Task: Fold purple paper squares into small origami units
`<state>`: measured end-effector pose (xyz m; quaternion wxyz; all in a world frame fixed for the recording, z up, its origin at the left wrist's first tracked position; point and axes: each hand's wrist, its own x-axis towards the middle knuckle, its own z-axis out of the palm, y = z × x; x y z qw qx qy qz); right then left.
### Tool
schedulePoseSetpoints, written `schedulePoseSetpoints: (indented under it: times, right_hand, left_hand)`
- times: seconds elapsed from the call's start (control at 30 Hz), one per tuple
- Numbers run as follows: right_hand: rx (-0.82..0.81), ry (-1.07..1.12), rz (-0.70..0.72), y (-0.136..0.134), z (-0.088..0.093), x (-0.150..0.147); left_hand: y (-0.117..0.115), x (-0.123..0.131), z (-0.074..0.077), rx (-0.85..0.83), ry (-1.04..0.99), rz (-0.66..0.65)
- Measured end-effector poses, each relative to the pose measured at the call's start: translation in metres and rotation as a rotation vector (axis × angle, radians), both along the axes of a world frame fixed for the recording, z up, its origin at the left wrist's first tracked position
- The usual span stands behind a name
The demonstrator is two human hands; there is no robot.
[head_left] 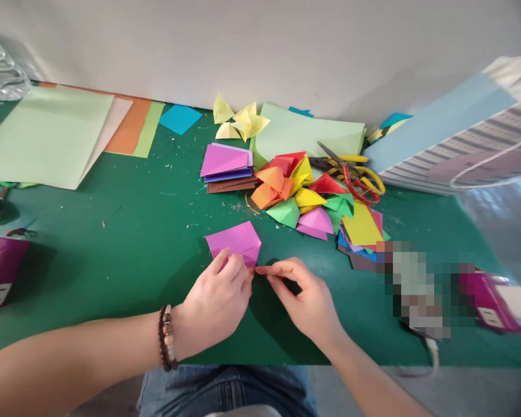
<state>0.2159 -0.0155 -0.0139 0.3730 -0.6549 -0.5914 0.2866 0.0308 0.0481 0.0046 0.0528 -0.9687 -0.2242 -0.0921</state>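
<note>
Forearms enter from the bottom edge. Left hand (217,304) grips the purple folded paper (234,238) by its lower edge with curled fingers; right hand (306,304) pinches narrowly at its lower-right corner. It lies just above both hands at centre frame, long axis left to right.

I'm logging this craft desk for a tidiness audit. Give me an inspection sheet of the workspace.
Surface: green mat, flecked with small paper scraps.
Job's things: folded purple paper sheet, lying flat on the mat.
Clutter: pile of folded coloured paper pieces; yellow-and-red-handled scissors beside the pile; pale green paper sheets at far left.
Hands: left hand holds the purple sheet's near edge; right hand pinches its near corner.
Cables: white cable at the near right edge.
Surroundings: white wall behind; light blue paper bag at right; purple box at left.
</note>
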Motion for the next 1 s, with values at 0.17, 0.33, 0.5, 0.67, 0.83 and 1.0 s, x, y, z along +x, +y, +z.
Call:
schedulePoseSetpoints:
  times: [0.17, 0.33, 0.5, 0.67, 0.83, 1.0]
  right_hand:
    - [0.019, -0.053, 0.015, 0.005, -0.003, -0.002]
    - [0.036, -0.135, 0.02, 0.013, -0.004, 0.001]
    - [0.021, -0.173, 0.017, 0.022, -0.004, 0.005]
    - [0.012, -0.133, 0.011, 0.028, -0.004, 0.009]
    - [0.022, -0.16, -0.034, 0.035, -0.005, 0.015]
    - [0.05, -0.172, -0.053, 0.042, -0.005, 0.023]
  left_hand:
    - [-0.003, 0.001, -0.003, 0.046, 0.008, -0.006]
    - [-0.002, 0.003, -0.003, 0.059, 0.012, -0.004]
    - [-0.003, 0.003, -0.002, 0.051, 0.01, 0.0]
    - [-0.003, 0.004, -0.003, 0.057, 0.02, 0.007]
    - [-0.004, 0.004, -0.002, 0.054, 0.043, 0.007]
    - [-0.003, 0.004, 0.0, 0.041, 0.049, 0.003]
